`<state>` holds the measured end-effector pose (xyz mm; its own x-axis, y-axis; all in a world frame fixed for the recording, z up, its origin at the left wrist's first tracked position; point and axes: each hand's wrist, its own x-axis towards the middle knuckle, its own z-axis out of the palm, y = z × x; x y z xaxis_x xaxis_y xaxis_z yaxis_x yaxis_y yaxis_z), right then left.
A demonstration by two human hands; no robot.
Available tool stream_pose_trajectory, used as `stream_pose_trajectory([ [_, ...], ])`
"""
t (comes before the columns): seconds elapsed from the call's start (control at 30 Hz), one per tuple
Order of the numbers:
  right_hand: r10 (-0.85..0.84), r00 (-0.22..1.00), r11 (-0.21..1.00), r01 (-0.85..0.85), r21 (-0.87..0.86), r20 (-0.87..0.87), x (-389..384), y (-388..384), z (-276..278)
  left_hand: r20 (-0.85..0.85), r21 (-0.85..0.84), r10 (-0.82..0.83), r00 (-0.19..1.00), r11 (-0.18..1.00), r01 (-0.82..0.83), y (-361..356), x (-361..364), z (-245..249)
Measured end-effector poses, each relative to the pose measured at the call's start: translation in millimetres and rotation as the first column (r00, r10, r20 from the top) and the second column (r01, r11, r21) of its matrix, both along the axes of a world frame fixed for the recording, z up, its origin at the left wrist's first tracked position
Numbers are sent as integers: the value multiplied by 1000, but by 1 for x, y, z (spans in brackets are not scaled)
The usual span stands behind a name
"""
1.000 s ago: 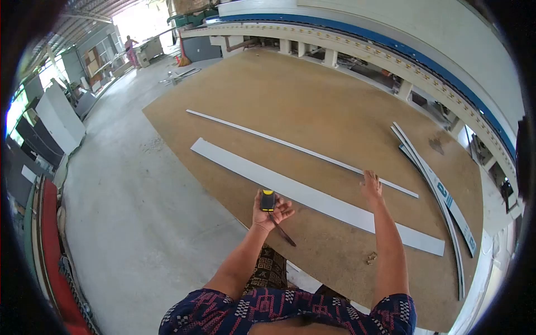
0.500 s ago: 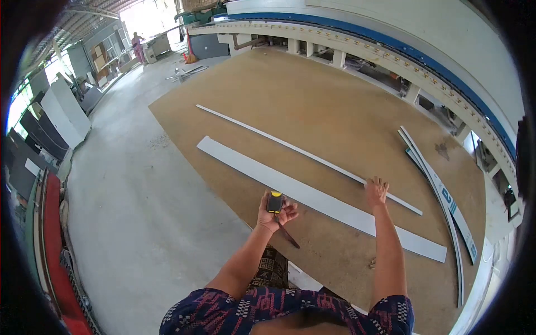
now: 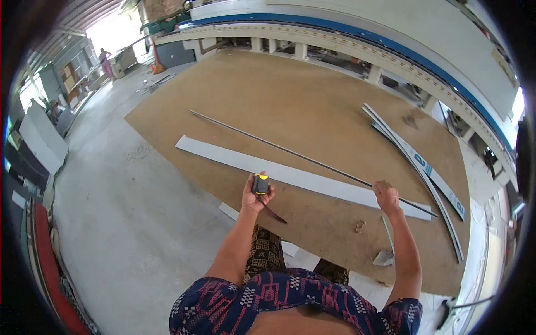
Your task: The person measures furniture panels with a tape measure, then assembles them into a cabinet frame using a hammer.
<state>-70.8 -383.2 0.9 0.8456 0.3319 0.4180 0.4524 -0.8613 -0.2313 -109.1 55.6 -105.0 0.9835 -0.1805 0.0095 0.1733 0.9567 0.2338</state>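
My left hand (image 3: 250, 196) is closed around a black and yellow tape measure (image 3: 260, 185), and a dark strap (image 3: 273, 213) hangs from it. My right hand (image 3: 387, 196) grips a long narrow strip (image 3: 279, 149) close to its near right end, the fingers wrapped over it. That strip now shows a thin dark side, and its right end crosses over a wide white strip (image 3: 312, 180). The wide strip lies flat on the brown board tabletop (image 3: 290, 89), just beyond my left hand.
Long bent strips with blue print (image 3: 441, 187) lie on the right of the board. Small scraps (image 3: 360, 226) and a crumpled pale piece (image 3: 383, 258) are near the front. A large machine with a blue rail (image 3: 335, 32) borders the far side. Another person (image 3: 105, 63) stands in the distance.
My right hand has closed on the narrow strip and turned it, from white face to dark side. Its right end has come over the wide strip. The view has shifted.
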Motion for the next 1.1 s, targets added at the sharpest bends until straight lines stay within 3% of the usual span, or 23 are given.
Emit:
stream_pose_trajectory([
  [0.17,14,999,976,-8,216,-28,-61,-36,13,11,22,57,998,998,-57,-2,0,-3],
  [0.3,-59,927,938,178,297,-370,-86,-70,4,-80,-27,42,996,999,-44,-16,-5,9],
  [0.4,-50,856,894,268,359,-514,-102,-81,7,-63,117,57,996,992,-49,-46,-17,33],
  [0.47,-32,809,860,321,395,-587,-109,-82,14,-107,188,-101,989,975,120,-52,-17,31],
  [0.53,-50,812,912,275,305,-582,-116,-75,27,-215,253,-228,950,926,280,-64,-15,38],
  [0.67,-72,815,943,244,228,-575,-124,-87,23,-158,503,-287,945,800,328,-88,-11,49],
  [0.73,-66,816,943,239,231,-574,-127,-89,25,-218,494,-191,957,824,277,-96,-5,45],
  [0.8,-94,806,943,260,206,-584,-129,-93,24,-118,411,-275,954,861,299,-96,4,41],
  [0.9,-94,749,898,347,269,-655,-135,-94,34,-127,426,-258,958,858,288,-96,3,43],
  [1.0,-173,792,907,361,219,-586,-135,-94,34,-66,454,-290,955,844,287,-97,0,57],
  [1.1,-226,923,953,276,125,-312,-130,-98,23,-27,529,-288,957,809,258,-94,-6,73],
])
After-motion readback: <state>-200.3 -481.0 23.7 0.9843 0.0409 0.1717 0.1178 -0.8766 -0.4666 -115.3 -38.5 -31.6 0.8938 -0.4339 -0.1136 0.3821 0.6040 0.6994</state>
